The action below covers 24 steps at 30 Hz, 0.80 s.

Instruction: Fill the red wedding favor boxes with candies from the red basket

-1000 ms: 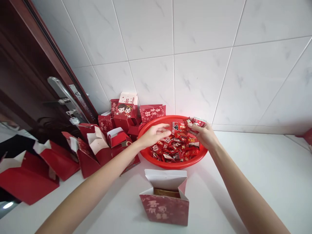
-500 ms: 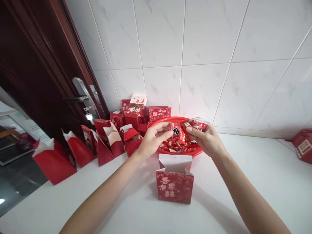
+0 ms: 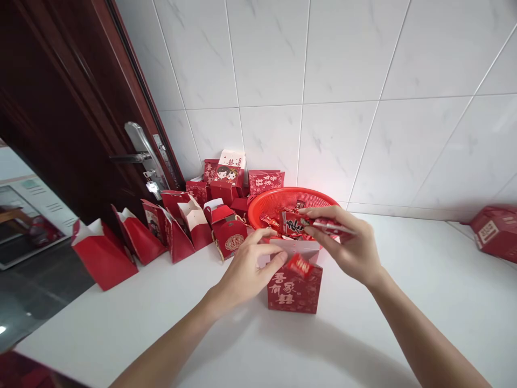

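Note:
A red gift box with pale lettering stands open-topped on the white table in front of me. My left hand is at its left side, thumb and fingers apart. A small red wrapped candy, blurred, hangs in the air by the box's opening, just off my left fingertips. Above the box's right side, my right hand pinches several red candy packets. Behind the box sits a red plastic basket holding more wrapped candies, partly hidden by my hands.
Several open red gift boxes stand in a row on the left of the white table. More boxes are stacked against the tiled wall. A red box lies far right; a dark door is at left.
Both hands have come from over the basket toward me, to the gift box. The small candy has left my left hand. My right hand keeps its packets. The view has shifted slightly.

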### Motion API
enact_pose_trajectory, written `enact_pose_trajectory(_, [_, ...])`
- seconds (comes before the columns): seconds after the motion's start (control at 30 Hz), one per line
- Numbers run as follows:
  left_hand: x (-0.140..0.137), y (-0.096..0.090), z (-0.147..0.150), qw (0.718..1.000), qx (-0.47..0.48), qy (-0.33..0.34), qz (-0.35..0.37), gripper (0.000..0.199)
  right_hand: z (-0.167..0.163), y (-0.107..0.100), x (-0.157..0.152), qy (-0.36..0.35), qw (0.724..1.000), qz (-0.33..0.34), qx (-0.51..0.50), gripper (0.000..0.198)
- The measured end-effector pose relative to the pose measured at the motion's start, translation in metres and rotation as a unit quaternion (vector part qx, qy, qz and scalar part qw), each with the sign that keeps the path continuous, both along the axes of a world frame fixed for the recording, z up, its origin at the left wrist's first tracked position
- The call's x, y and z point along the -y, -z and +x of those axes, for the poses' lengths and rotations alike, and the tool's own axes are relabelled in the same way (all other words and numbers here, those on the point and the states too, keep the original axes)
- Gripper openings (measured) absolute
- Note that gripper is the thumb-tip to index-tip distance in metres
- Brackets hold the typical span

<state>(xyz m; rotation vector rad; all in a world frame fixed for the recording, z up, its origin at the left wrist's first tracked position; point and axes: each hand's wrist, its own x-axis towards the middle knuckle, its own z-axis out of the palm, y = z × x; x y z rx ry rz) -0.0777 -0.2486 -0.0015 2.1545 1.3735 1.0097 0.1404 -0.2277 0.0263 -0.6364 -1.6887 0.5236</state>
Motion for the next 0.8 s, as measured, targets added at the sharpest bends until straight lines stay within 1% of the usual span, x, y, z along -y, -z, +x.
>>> enact_pose_trajectory(0.07, [-0.001,0.004,0.0,0.999,0.008,0.014,-0.033,0.031,-0.002,0.002,0.004,-0.02,0.995,0.063,0.072,0.022])
enact_pose_trajectory(0.13, [-0.002,0.006,-0.001,0.996,0.038,0.035,-0.072,0.028,-0.003,0.004,0.004,-0.043,0.988,0.086,0.121,0.024])
enact_pose_trajectory(0.17, [-0.003,0.006,-0.001,0.994,0.053,0.043,-0.089,0.027,-0.002,0.005,0.004,-0.05,0.987,0.082,0.132,0.024])
enact_pose_trajectory(0.23, [-0.004,0.006,-0.001,0.989,0.071,0.046,-0.119,0.026,-0.001,0.005,0.003,-0.054,0.99,0.049,0.122,0.023])
enact_pose_trajectory(0.37, [-0.007,0.006,0.0,0.98,0.092,0.049,-0.167,0.03,0.003,0.003,0.005,-0.05,0.997,-0.044,0.026,0.02])
enact_pose_trajectory(0.43, [-0.008,0.007,0.002,0.973,0.125,0.064,-0.181,0.033,0.005,0.002,0.006,-0.066,0.995,-0.066,0.021,0.019])
enact_pose_trajectory(0.53, [-0.01,0.008,0.004,0.961,0.178,0.081,-0.197,0.037,0.007,0.001,0.005,-0.089,0.991,-0.08,0.067,0.019])
enact_pose_trajectory(0.6, [-0.01,0.009,0.005,0.955,0.194,0.084,-0.209,0.037,0.008,0.002,0.003,-0.091,0.988,-0.084,0.088,0.019])
enact_pose_trajectory(0.67, [-0.011,0.009,0.005,0.953,0.196,0.086,-0.212,0.036,0.009,0.003,0.001,-0.086,0.988,-0.084,0.099,0.018])
enact_pose_trajectory(0.8, [-0.014,0.01,0.002,0.96,0.171,0.093,-0.202,0.031,0.01,0.005,-0.003,-0.086,0.983,-0.086,0.135,0.018])
